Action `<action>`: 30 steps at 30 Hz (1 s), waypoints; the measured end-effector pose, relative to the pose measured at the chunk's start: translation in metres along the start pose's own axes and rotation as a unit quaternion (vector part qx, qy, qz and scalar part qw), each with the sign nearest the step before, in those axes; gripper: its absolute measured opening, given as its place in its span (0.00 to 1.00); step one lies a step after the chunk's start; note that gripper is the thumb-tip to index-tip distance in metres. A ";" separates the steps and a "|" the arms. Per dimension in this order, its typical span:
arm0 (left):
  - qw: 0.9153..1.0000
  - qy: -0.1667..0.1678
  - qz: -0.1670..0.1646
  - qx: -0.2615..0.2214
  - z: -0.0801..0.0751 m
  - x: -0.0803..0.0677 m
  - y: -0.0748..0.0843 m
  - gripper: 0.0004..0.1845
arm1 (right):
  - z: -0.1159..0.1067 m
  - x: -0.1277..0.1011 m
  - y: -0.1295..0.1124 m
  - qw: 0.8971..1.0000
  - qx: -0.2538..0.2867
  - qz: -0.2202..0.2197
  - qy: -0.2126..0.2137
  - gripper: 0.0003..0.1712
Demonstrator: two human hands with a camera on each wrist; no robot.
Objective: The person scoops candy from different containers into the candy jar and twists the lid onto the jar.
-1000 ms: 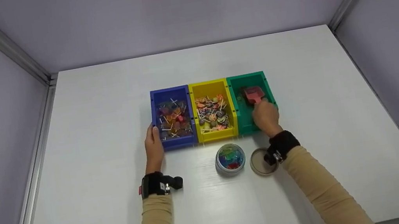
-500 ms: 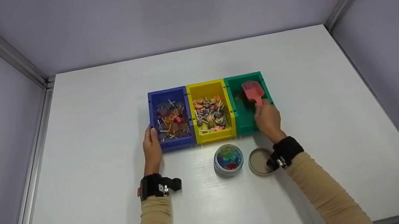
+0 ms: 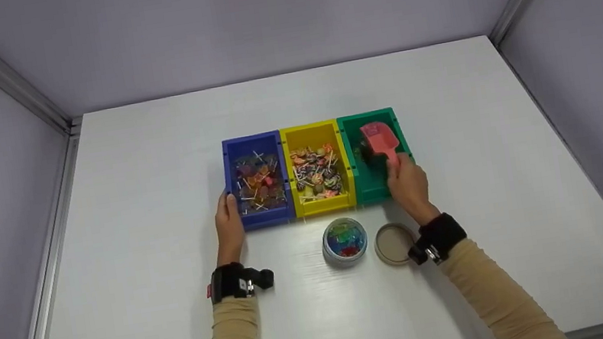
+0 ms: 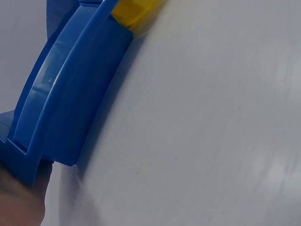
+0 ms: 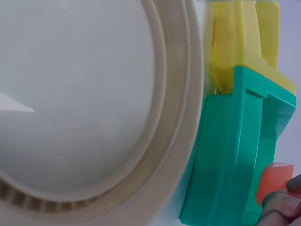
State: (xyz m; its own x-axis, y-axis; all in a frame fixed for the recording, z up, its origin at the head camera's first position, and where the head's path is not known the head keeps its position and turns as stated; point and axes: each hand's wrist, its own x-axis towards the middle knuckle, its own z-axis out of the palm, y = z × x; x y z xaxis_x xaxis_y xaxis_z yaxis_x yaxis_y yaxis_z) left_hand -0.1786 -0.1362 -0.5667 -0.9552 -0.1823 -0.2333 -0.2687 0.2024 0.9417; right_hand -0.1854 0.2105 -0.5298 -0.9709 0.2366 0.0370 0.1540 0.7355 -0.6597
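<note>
My right hand (image 3: pixel 410 186) holds a pink scoop (image 3: pixel 382 138) by its handle, the blade over the green bin (image 3: pixel 379 189). A few small dark pieces (image 3: pixel 364 151) show in this bin, partly hidden by the scoop; whether the blade carries anything is unclear. In the right wrist view, fingertips (image 5: pixel 282 202) press on the scoop's orange-looking handle. At the other end of the row, my left hand (image 3: pixel 229 228) rests against the outer side of the blue bin (image 3: pixel 267 217), near its front corner. Lollipops (image 3: pixel 259 185) with white sticks fill the blue bin.
Between those two stands a yellow bin (image 3: pixel 323 205) of striped lollipops (image 3: pixel 316 170), all three joined in a row. In front sits a round jar (image 3: pixel 345 242) of blue, green and red contents. A beige lid (image 3: pixel 394 244) lies beside it, under my right wrist. Walls enclose the white table (image 3: pixel 135 218).
The scoop has risen from low in the green bin and its blade has tilted slightly left. My right hand has drawn back a little toward me. The left hand keeps its place.
</note>
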 end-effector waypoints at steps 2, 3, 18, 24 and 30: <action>1.000 0.000 -0.003 0.000 0.000 -0.001 0.000 0.30 | -0.002 -0.004 0.002 1.000 0.015 -0.008 0.003 0.18; 1.000 0.000 -0.004 0.001 0.000 -0.001 -0.001 0.30 | -0.003 -0.006 0.003 1.000 0.022 -0.014 0.007 0.17; 1.000 0.002 -0.003 -0.003 -0.001 0.000 -0.004 0.30 | -0.022 -0.030 0.025 0.987 0.087 -0.128 0.043 0.13; 1.000 -0.001 -0.001 -0.005 -0.001 0.000 -0.003 0.30 | -0.034 -0.036 0.031 0.982 0.083 -0.164 0.034 0.12; 1.000 -0.002 0.002 -0.001 -0.002 0.000 -0.001 0.30 | -0.045 -0.042 0.031 0.977 0.081 -0.195 0.016 0.12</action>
State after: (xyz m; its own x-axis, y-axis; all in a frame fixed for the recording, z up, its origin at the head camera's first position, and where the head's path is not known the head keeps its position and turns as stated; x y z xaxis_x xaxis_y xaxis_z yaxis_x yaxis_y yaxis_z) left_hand -0.1777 -0.1379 -0.5675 -0.9569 -0.1781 -0.2295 -0.2636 0.2005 0.9436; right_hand -0.1313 0.2519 -0.5176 -0.9437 -0.0201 0.3301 -0.2596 0.6634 -0.7018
